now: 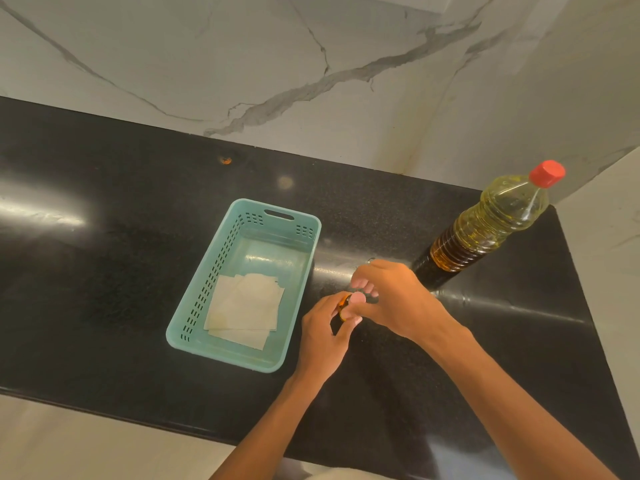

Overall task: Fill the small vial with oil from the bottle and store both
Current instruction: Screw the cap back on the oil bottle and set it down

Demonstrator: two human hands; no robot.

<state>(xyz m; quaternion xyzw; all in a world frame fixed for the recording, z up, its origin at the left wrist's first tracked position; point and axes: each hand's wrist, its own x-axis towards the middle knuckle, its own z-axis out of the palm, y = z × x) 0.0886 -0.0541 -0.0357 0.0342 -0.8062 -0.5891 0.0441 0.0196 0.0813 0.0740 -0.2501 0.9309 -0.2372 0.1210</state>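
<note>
The black counter (104, 271) carries a teal basket (297, 306) lined with folded napkins (246, 306), probably to catch drips once things are stored. The oil bottle (491, 223) stands capped at the right, within reach. The left hand (322, 334) grips the amber vial (343, 308) beside the basket, steadying it while the right hand (398, 296) pinches its top, seemingly to open it

Teal perforated basket (194, 308), cream paper sheets (244, 310), yellow-to-amber oil bottle (485, 226), red cap (546, 173), speckled black counter (104, 271), grey-veined white marble wall (242, 64), amber vial (344, 306).
</note>
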